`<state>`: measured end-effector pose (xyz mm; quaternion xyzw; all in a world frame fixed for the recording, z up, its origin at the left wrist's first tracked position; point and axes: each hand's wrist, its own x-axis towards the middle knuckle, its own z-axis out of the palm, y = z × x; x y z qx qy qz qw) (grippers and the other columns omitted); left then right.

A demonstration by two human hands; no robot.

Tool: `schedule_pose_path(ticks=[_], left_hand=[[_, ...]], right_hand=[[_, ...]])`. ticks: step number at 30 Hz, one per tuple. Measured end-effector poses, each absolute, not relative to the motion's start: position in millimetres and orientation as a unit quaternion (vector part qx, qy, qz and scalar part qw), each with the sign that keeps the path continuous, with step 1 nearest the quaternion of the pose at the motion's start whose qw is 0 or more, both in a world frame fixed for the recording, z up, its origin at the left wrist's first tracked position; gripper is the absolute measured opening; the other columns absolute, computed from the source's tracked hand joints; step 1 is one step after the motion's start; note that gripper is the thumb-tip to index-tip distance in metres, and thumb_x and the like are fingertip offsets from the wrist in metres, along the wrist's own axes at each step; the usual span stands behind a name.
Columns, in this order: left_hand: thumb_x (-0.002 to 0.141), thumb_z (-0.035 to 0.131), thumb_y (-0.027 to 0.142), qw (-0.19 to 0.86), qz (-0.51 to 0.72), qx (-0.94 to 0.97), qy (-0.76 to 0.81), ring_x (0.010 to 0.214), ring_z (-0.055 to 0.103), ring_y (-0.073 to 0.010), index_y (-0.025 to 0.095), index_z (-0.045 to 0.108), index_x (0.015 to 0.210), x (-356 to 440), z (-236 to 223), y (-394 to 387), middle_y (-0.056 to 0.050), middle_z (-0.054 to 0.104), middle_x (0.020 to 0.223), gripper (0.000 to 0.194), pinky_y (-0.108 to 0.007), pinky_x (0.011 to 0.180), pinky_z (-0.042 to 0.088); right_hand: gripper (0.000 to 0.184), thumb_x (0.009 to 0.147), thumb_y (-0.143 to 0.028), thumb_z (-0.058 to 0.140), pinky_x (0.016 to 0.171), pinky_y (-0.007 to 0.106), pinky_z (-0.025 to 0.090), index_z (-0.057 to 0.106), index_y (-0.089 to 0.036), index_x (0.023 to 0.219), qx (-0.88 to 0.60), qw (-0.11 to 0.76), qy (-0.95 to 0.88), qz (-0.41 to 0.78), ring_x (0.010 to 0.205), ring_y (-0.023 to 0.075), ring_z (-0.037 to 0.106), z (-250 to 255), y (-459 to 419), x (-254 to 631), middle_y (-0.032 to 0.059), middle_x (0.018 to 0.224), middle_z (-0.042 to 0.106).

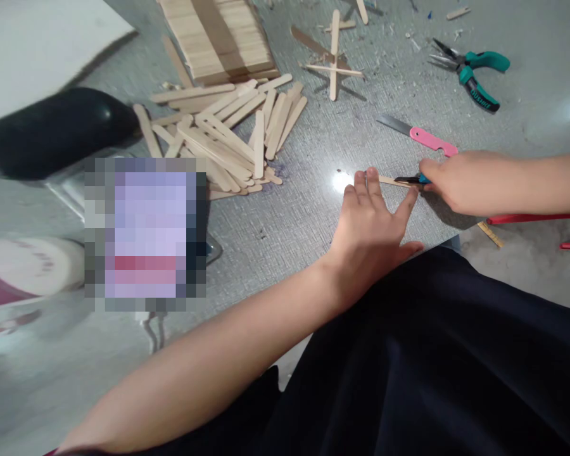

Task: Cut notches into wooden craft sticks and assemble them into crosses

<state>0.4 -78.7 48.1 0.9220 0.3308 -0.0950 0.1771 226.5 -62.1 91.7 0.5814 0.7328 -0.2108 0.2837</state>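
Note:
Near the table's front edge, a wooden craft stick (388, 181) lies flat. My left hand (368, 231) presses down over its left part, fingers stretched out and spread, hiding that end. My right hand (449, 180) is closed around a utility knife (411, 180) with a dark tip and a blue part showing. The knife's tip rests at the craft stick, to the right of my left fingertips. Just above my right hand lies a pink folding knife (432, 140) with its blade out.
Loose craft sticks (228, 142) are heaped left of centre, beside a banded bundle (223, 41). Two crossed sticks (334, 69) and teal-handled pliers (477, 73) lie toward the back. A dark bottle (57, 130), a blurred-out device (147, 234) and a white container (42, 266) occupy the left.

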Motion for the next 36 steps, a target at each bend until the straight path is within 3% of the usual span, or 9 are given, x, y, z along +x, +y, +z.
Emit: schedule_pose_path(ticks=[4, 9, 17, 20, 22, 26, 31, 36], left_hand=[[0.105, 0.091, 0.07, 0.167, -0.106, 0.924, 0.326, 0.18, 0.042, -0.0695, 0.021, 0.042, 0.195, 0, 50, -76, -0.046, 0.038, 0.192, 0.114, -0.082, 0.136, 0.05], [0.1, 0.097, 0.068, 0.161, -0.116, 0.924, 0.327, 0.177, 0.047, -0.0687, 0.024, 0.045, 0.195, 1, 52, -72, -0.044, 0.042, 0.19, 0.117, -0.081, 0.131, 0.056], [0.101, 0.094, 0.072, 0.145, -0.131, 0.928, 0.318, 0.176, 0.049, -0.0679, 0.026, 0.039, 0.196, 1, 55, -70, -0.043, 0.045, 0.188, 0.119, -0.079, 0.127, 0.06], [0.102, 0.095, 0.071, 0.151, -0.129, 0.927, 0.318, 0.175, 0.049, -0.069, 0.024, 0.039, 0.196, 2, 58, -70, -0.044, 0.045, 0.187, 0.119, -0.08, 0.127, 0.059], [0.104, 0.093, 0.069, 0.157, -0.129, 0.926, 0.317, 0.176, 0.048, -0.0692, 0.024, 0.038, 0.197, 2, 59, -70, -0.044, 0.044, 0.188, 0.117, -0.081, 0.127, 0.058], [0.105, 0.092, 0.068, 0.171, -0.133, 0.924, 0.316, 0.178, 0.044, -0.0697, 0.024, 0.038, 0.197, 3, 60, -70, -0.043, 0.039, 0.19, 0.116, -0.082, 0.129, 0.056], [0.104, 0.092, 0.069, 0.165, -0.132, 0.926, 0.314, 0.177, 0.045, -0.07, 0.021, 0.04, 0.196, 4, 59, -70, -0.046, 0.038, 0.189, 0.116, -0.081, 0.13, 0.055], [0.103, 0.091, 0.074, 0.155, -0.129, 0.929, 0.309, 0.176, 0.046, -0.0709, 0.019, 0.041, 0.195, 3, 56, -71, -0.048, 0.038, 0.187, 0.118, -0.081, 0.13, 0.054]], right_hand=[[0.047, 0.129, -0.046, 0.041, 0.071, 0.04, 0.034, 0.067, -0.013, 0.15, 0.583, 0.284, 0.725, -0.232, 0.083, 0.0284, 0.073, 83, -63, 234, 0.0218, 0.117, 0.088], [0.041, 0.131, -0.045, 0.045, 0.077, 0.04, 0.04, 0.072, -0.017, 0.144, 0.58, 0.277, 0.719, -0.265, 0.088, 0.0264, 0.076, 90, -52, 235, 0.0179, 0.117, 0.088], [0.033, 0.122, -0.028, 0.055, 0.093, 0.048, 0.052, 0.069, -0.021, 0.151, 0.527, 0.421, 0.726, -0.131, 0.116, 0.0406, 0.086, 106, -42, 225, 0.0149, 0.117, 0.09], [0.035, 0.121, -0.025, 0.052, 0.092, 0.047, 0.054, 0.068, -0.02, 0.151, 0.522, 0.418, 0.734, -0.115, 0.11, 0.0388, 0.087, 110, -49, 223, 0.0146, 0.113, 0.089], [0.036, 0.123, -0.035, 0.051, 0.085, 0.043, 0.052, 0.067, -0.02, 0.152, 0.55, 0.401, 0.723, -0.116, 0.102, 0.0373, 0.087, 113, -53, 222, 0.016, 0.11, 0.089], [0.055, 0.127, -0.055, 0.038, 0.069, 0.04, 0.037, 0.061, -0.022, 0.166, 0.601, 0.341, 0.717, -0.098, 0.087, 0.0375, 0.082, 117, -54, 226, 0.0188, 0.104, 0.087], [0.051, 0.126, -0.051, 0.039, 0.065, 0.041, 0.032, 0.07, -0.018, 0.149, 0.589, 0.326, 0.72, -0.169, 0.078, 0.033, 0.074, 105, -59, 234, 0.0183, 0.104, 0.085], [0.048, 0.127, -0.048, 0.039, 0.065, 0.039, 0.03, 0.07, -0.017, 0.147, 0.585, 0.3, 0.729, -0.189, 0.077, 0.0283, 0.069, 95, -65, 237, 0.0151, 0.103, 0.083]])
